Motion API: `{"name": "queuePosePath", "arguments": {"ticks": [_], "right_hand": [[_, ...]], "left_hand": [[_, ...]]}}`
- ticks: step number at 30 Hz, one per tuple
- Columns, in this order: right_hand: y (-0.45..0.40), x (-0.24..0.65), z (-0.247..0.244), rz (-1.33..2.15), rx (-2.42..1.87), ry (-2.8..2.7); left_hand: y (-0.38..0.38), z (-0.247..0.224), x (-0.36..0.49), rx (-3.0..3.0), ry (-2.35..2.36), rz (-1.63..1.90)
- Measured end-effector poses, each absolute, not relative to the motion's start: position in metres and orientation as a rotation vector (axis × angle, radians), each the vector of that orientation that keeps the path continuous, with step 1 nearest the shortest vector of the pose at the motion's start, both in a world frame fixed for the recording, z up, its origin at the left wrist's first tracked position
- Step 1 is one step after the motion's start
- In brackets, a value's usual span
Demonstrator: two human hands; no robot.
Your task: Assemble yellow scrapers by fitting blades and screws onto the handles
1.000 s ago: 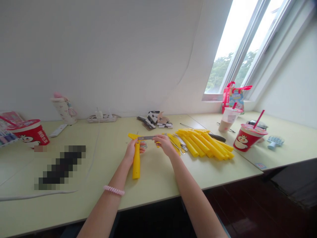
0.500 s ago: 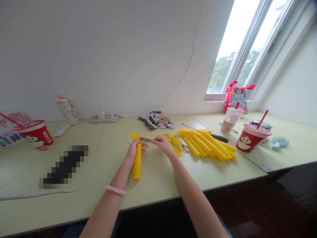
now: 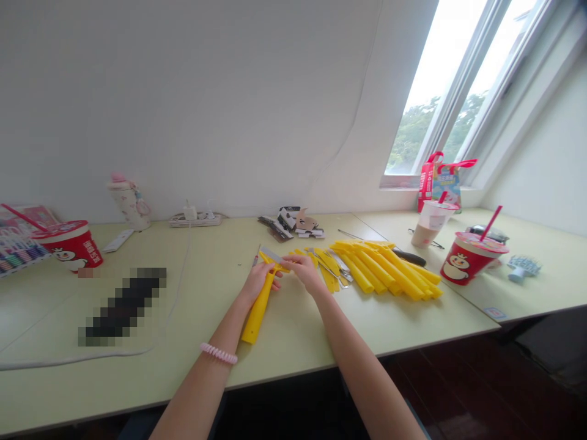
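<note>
My left hand (image 3: pixel 259 284) is closed around a yellow plastic handle (image 3: pixel 257 315), which lies tilted with its upper end to the right. A flat metal blade (image 3: pixel 271 255) sticks out from the yellow head of this scraper-like tool. My right hand (image 3: pixel 305 274) meets the tool near that head, its fingertips pinching close to the blade. To the right lies a heap of loose yellow handles (image 3: pixel 385 269), with small metal blades (image 3: pixel 337 269) at its left end. A pink coil bracelet (image 3: pixel 219 353) circles my left wrist.
Behind the hands are black and tan card pieces (image 3: pixel 291 224) and a power strip (image 3: pixel 195 221). Red paper cups (image 3: pixel 71 245) (image 3: pixel 468 258), a milk tea cup (image 3: pixel 428 224) and a black-handled tool (image 3: pixel 408 256) stand about. The table's front edge drops to a dark floor.
The yellow handle has swung from nearly straight to tilted, its upper end leaning right. My hands have come closer together, and the blade now points up and left.
</note>
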State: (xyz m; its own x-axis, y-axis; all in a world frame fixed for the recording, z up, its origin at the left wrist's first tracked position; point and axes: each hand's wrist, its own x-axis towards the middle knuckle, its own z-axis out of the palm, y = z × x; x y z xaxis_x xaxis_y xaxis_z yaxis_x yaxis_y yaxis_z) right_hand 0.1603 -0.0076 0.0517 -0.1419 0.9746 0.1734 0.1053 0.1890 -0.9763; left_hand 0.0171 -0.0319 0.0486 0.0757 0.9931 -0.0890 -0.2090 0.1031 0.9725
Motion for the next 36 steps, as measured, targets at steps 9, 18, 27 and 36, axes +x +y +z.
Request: {"name": "queuePosePath", "arguments": {"ticks": [9, 18, 27, 36], "right_hand": [[-0.013, 0.161, 0.054, 1.329, -1.064, -1.486], [-0.014, 0.156, 0.053, 1.383, -1.048, -1.502], [-0.011, 0.161, 0.051, 1.574, -1.028, -1.308], [-0.016, 0.157, 0.057, 1.540, -1.030, -1.278]], "left_hand": [[-0.029, 0.042, 0.016, 1.106, 1.103, 1.184], [-0.021, 0.035, 0.008, 1.122, 1.283, 1.501], [-0.024, 0.042, 0.004, 1.101, 1.287, 1.697], [-0.030, 0.044, 0.007, 1.055, 1.351, 1.741]]}}
